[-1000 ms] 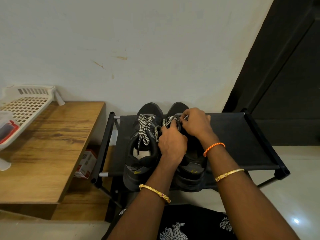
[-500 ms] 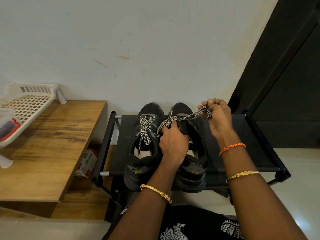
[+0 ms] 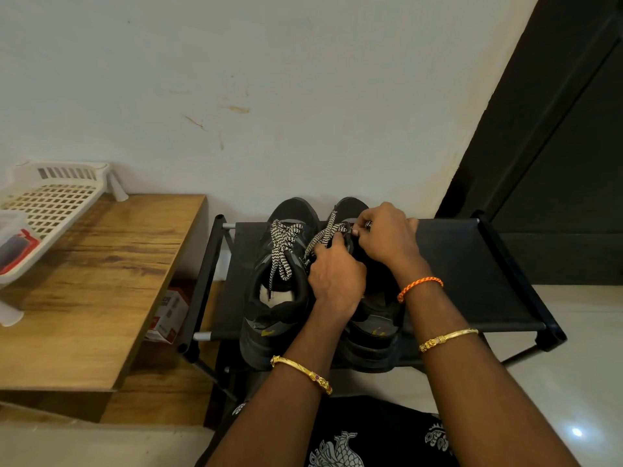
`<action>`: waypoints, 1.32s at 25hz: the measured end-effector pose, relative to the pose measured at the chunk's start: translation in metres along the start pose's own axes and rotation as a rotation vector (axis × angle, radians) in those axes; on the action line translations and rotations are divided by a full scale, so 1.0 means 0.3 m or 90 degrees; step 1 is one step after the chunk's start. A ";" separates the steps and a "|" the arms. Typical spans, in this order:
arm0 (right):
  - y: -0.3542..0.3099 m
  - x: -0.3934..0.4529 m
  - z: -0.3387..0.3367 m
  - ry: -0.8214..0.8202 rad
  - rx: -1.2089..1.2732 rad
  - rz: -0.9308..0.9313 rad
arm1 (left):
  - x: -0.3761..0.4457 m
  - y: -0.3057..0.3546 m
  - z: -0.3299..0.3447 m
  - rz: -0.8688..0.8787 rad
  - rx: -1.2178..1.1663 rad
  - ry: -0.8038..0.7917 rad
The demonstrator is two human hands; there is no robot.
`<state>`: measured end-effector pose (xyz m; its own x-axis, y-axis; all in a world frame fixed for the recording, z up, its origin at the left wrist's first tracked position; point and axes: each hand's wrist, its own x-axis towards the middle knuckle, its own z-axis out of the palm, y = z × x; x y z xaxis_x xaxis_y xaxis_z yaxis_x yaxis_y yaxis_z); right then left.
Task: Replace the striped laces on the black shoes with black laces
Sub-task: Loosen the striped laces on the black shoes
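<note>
Two black shoes stand side by side on a black shoe rack (image 3: 472, 264), toes toward the wall. The left shoe (image 3: 279, 298) keeps its black-and-white striped lace (image 3: 285, 251), loosely laced and untied. On the right shoe (image 3: 371, 325) the striped lace (image 3: 325, 235) lies loose across the front eyelets. My left hand (image 3: 337, 278) rests on the right shoe's tongue and grips it near the eyelets. My right hand (image 3: 387, 237) pinches the striped lace at the shoe's front right side. No black laces are in view.
A wooden table (image 3: 84, 281) stands to the left with a white plastic basket (image 3: 50, 203) on it. A small red-and-white box (image 3: 168, 315) sits under the table beside the rack. A dark door (image 3: 556, 163) fills the right. Patterned black cloth (image 3: 354, 439) lies at the bottom.
My right hand, which had pulled a length of striped lace out to the right, has come back to the right shoe's front eyelets. My left hand has stayed on the shoe.
</note>
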<state>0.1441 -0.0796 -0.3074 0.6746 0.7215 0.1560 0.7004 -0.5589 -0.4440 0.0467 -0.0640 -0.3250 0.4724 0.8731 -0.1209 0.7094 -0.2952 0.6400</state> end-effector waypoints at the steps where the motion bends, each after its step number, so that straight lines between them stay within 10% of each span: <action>1: 0.006 -0.005 -0.005 0.008 0.005 -0.001 | -0.001 0.001 0.001 -0.002 0.000 0.000; 8: 0.126 0.000 -0.077 0.118 0.252 0.090 | 0.001 0.007 -0.003 -0.011 0.013 -0.001; 13: 0.072 0.008 -0.084 0.078 0.818 0.265 | -0.001 0.008 -0.002 -0.010 0.011 0.000; 19: 0.048 0.018 0.005 -0.018 0.070 -0.018 | 0.002 0.004 0.000 -0.007 0.014 0.004; 33: 0.082 -0.007 -0.088 -0.117 0.141 0.074 | -0.001 0.011 -0.003 -0.036 -0.011 0.012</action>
<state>0.1660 -0.1058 -0.2953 0.6793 0.7314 -0.0601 0.5397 -0.5534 -0.6344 0.0486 -0.0648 -0.3220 0.4216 0.8953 -0.1436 0.7258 -0.2383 0.6453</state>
